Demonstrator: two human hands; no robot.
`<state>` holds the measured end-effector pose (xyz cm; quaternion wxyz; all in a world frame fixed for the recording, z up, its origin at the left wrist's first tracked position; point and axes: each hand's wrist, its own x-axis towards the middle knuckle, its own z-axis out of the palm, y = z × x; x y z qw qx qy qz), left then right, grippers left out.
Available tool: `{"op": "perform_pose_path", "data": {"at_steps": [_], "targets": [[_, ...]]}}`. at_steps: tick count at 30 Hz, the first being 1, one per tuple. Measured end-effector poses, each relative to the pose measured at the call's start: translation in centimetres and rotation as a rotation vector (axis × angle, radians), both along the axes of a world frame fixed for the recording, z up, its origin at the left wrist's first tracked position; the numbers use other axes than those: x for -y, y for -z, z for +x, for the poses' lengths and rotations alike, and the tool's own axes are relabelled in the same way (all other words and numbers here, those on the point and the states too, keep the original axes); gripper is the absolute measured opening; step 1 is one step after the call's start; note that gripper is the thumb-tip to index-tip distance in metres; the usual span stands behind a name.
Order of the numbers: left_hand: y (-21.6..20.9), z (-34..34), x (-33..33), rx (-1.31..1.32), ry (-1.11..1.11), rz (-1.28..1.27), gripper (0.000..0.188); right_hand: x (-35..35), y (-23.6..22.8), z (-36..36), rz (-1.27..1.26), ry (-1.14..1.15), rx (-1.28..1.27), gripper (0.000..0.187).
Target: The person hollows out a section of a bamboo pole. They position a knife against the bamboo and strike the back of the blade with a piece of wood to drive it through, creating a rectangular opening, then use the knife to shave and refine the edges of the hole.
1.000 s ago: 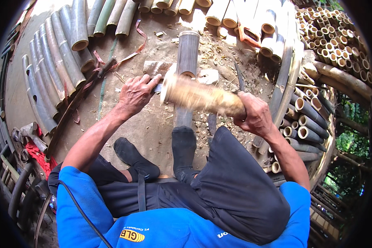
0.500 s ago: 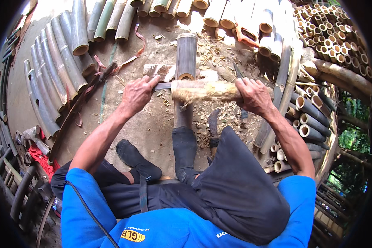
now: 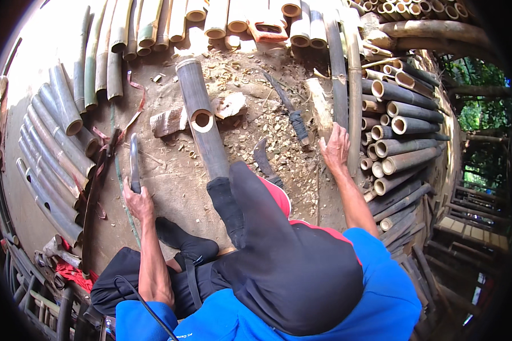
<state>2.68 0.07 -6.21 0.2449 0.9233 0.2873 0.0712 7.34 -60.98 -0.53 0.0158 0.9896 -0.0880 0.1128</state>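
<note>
Left grip [image 3: 138,204] clasps a bladed tool [image 3: 134,161] left of the holed bamboo tube [image 3: 192,90]. Right grip [image 3: 336,149] touches a pale club [image 3: 318,107] right of that tube; clenched or loose, I can't tell.

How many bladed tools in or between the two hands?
3: a blade in the left hand, a wrapped-handle blade on the ground, a curved blade near the raised knee, which may hide others.

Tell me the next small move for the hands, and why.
Probably let the right hand leave the mallet beside the poles: it seems to lie low there, though its grip is unclear. The tube has an open hole, and the left hand holds the blade away from it too.
</note>
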Motion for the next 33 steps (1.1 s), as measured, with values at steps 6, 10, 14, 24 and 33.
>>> {"op": "perform_pose_path", "data": {"at_steps": [6, 10, 14, 24, 33], "targets": [[-0.8, -1.5, -0.5, -0.096, -0.135, 0.283, 0.066, -12.1, 1.0, -1.8, 0.536, -0.112, -0.782, 0.050], [0.0, -1.0, -3.2, 0.022, -0.094, 0.255, 0.056, -16.6, 2.1, -5.6, 0.390, -0.265, -0.658, 0.057], [-1.5, 1.3, -1.2, 0.356, -0.078, -0.464, 0.030, -16.7, 1.8, -5.4, 0.710, -0.066, -0.585, 0.034], [-14.2, 4.9, 19.9, -0.115, 0.484, -1.388, 0.075, -22.0, -11.0, 3.8, 1.843, 0.098, -0.351, 0.048], [-18.2, 3.3, 20.2, 0.007, 0.556, -0.915, 0.075, -26.1, -14.4, 5.3, 1.727, -0.057, -0.363, 0.033]]}}
